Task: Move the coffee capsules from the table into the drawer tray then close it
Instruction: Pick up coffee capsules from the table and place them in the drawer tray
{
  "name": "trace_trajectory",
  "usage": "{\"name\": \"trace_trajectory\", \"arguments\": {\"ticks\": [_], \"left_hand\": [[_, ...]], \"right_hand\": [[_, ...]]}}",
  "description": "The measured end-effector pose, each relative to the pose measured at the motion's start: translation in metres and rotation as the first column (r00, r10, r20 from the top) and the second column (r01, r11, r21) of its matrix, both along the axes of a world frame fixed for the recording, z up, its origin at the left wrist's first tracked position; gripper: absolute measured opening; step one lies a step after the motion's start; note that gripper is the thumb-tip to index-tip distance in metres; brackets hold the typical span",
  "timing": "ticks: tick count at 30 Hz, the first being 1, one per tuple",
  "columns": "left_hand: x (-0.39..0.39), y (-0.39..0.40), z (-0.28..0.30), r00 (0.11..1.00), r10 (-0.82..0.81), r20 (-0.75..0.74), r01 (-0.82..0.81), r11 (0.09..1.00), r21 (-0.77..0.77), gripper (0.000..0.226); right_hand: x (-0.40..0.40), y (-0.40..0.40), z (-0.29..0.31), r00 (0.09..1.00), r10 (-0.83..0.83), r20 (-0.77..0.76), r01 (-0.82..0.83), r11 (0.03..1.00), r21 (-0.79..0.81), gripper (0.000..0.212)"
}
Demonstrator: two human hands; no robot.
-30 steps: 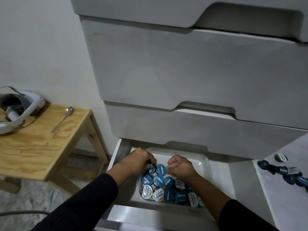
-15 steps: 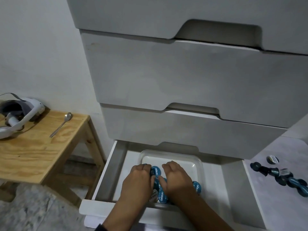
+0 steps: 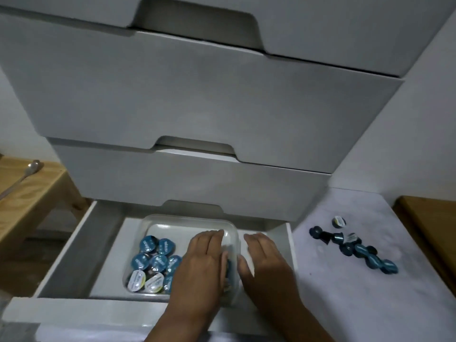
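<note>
Both hands lie flat with fingers straight, holding nothing: the left hand (image 3: 202, 262) over the right part of the tray (image 3: 190, 222), the right hand (image 3: 265, 260) just right of it in the open drawer (image 3: 81, 243). Capsules (image 3: 154, 261) fill the tray's left; more capsules (image 3: 355, 245) wait well right, on the table (image 3: 345, 292). Closing now would strand those, I judge.

We've got one head cam, wide-angle, looking forward and down into the open bottom drawer (image 3: 103, 257) at close range. Wooden table (image 3: 27, 193) falls at left edge, white surface (image 3: 345, 280) at right.
</note>
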State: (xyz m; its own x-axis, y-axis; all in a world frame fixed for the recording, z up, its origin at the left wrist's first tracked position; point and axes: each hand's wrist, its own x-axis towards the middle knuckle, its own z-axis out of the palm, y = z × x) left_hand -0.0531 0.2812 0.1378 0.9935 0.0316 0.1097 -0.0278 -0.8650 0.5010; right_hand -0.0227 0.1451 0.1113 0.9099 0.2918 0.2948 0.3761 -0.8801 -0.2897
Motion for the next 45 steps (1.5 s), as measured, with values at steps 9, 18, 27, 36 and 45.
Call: {"name": "trace_trajectory", "arguments": {"ticks": [9, 18, 27, 36, 45], "left_hand": [[0.034, -0.175, -0.017, 0.994, -0.104, 0.024, 0.106, 0.987, -0.117, 0.038], [0.1, -0.265, -0.039, 0.991, -0.09, -0.1, 0.063, 0.968, -0.243, 0.031], [0.171, -0.282, -0.107, 0.946, -0.021, -0.324, -0.036, 0.985, -0.17, 0.013], [0.19, -0.298, -0.139, 0.975, -0.045, -0.218, -0.031, 0.942, -0.334, 0.021], [0.155, -0.292, -0.129, 0.973, 0.137, -0.185, -0.203, 0.89, -0.409, 0.029]], "right_hand": [[0.02, -0.179, -0.018, 0.975, -0.165, -0.15, 0.176, 0.982, 0.07, 0.054], [0.098, -0.278, -0.076, 0.975, -0.027, -0.219, 0.036, 0.999, 0.034, 0.029], [0.17, -0.294, -0.075, 0.851, 0.065, -0.522, -0.093, 0.995, -0.028, 0.027], [0.183, -0.303, -0.089, 0.861, 0.151, -0.485, -0.191, 0.981, -0.035, 0.023], [0.168, -0.293, -0.1, 0.862, 0.217, -0.458, -0.3, 0.947, -0.116, 0.022]]}}
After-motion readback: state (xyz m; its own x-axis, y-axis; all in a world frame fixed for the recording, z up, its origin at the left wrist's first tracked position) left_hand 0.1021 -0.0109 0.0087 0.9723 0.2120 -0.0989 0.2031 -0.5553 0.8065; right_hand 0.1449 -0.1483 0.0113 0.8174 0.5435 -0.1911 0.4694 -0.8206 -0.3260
